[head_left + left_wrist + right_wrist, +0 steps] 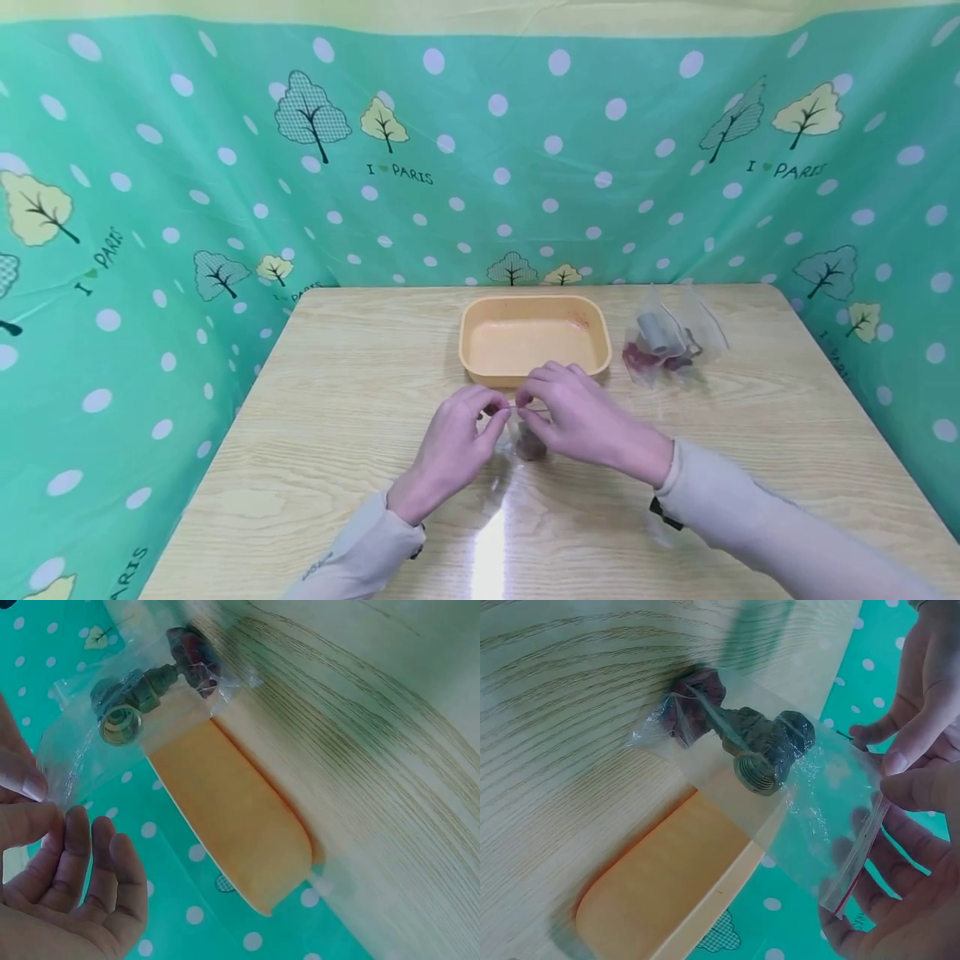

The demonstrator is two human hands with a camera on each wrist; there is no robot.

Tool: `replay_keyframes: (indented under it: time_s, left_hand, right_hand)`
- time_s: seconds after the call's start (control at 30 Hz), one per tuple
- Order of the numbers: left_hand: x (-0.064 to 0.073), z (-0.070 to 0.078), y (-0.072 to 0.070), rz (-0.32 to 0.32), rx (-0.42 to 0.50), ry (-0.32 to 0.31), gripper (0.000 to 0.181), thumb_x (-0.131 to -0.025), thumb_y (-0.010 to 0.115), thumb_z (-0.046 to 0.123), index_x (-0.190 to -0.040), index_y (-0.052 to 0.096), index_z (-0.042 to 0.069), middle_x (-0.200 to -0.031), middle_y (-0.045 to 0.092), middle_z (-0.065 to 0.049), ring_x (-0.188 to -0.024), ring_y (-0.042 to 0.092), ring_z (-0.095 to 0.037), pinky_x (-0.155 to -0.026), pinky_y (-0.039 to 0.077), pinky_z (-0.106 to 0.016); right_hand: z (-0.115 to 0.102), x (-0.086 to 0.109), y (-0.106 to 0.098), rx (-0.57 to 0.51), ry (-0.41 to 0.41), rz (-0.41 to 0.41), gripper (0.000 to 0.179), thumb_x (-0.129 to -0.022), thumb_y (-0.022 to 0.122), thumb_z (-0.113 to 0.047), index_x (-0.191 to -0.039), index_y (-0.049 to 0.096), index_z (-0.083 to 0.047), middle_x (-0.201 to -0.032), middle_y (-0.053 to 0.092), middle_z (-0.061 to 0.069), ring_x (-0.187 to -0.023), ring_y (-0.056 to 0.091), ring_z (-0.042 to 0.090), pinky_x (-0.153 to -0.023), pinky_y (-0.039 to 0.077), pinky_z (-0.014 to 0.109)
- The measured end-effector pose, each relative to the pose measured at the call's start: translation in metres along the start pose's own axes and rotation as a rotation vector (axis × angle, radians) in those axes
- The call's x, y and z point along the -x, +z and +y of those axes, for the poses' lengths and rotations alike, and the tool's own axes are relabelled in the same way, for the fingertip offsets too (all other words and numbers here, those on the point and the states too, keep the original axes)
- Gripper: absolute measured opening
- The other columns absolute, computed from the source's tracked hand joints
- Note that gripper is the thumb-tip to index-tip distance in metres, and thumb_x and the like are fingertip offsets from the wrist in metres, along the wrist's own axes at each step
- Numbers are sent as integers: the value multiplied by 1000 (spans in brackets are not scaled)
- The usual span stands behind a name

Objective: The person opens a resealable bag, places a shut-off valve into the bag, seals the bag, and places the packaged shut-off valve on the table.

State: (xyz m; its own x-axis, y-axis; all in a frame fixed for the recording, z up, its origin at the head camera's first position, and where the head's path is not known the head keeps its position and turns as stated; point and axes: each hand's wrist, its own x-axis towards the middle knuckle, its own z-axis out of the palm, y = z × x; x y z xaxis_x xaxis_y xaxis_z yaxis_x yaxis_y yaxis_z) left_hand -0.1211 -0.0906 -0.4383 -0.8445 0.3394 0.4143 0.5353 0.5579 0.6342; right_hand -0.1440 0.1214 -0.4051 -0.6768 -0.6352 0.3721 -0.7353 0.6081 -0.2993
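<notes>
Both hands pinch the top edge of a clear zip bag [825, 817], which hangs just above the table in front of the basin. Inside it is an angle valve [761, 746] with a threaded metal outlet and a dark red handle [193, 660], lying at the bag's bottom. My left hand [453, 437] grips one end of the edge between thumb and forefinger. Beside it, my right hand [581, 417] pinches the same edge, its other fingers spread behind the plastic. A red line runs along the seal in the right wrist view.
A peach plastic basin [468, 354] stands just beyond the hands, with reddish marks inside. To its right lie clear bags [701, 321] holding a grey cylinder [654, 333] and dark red parts. A green dotted curtain [420, 217] surrounds the wooden table [315, 425].
</notes>
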Motion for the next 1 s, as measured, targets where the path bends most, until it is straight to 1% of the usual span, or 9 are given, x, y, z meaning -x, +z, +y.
replay_keyframes:
  time_s: [0.23,0.47,0.57,0.73,0.87,1.0]
  left_hand:
    - [1,0,2,13,-14,25,7,-96,73,5,-94,74,11,-95,72,0,-91,68,-16,-83,57,-37]
    - [-1,1,2,-3,-48,32,5,-95,76,8,-99,75,11,-100,74,2,-97,67,-14,-90,57,-36]
    - [-2,2,2,-6,-59,43,5,-95,77,9,-99,75,11,-100,74,1,-97,67,-14,-89,57,-36]
    - [-2,3,3,-4,-57,54,5,-95,75,6,-97,73,10,-99,73,1,-96,66,-14,-86,57,-36]
    - [-2,4,4,-2,-53,54,7,-94,76,5,-96,72,11,-98,72,2,-95,65,-14,-85,57,-35]
    - [-2,3,6,-2,-48,45,8,-94,75,4,-96,71,11,-99,71,2,-95,65,-14,-85,57,-34]
  right_hand:
    - [2,-4,1,-40,-28,-23,7,-90,77,-10,-92,74,-16,-89,69,-9,-86,61,12,-72,47,33]
    - [3,-4,1,-16,-39,-47,5,-91,77,-12,-94,75,-16,-91,68,-10,-88,58,10,-73,43,32]
    - [4,-3,1,-16,-44,-41,5,-92,77,-13,-96,76,-16,-92,70,-9,-89,60,11,-73,43,32]
    - [7,-1,0,-29,-45,-19,4,-89,76,-13,-93,75,-15,-89,68,-9,-86,60,12,-70,44,32]
    - [10,0,0,-35,-61,-5,7,-88,76,-10,-89,74,-16,-86,67,-10,-82,59,10,-68,43,30]
    - [11,1,1,-61,-71,5,10,-86,77,-7,-88,74,-17,-85,68,-10,-80,59,11,-67,42,28]
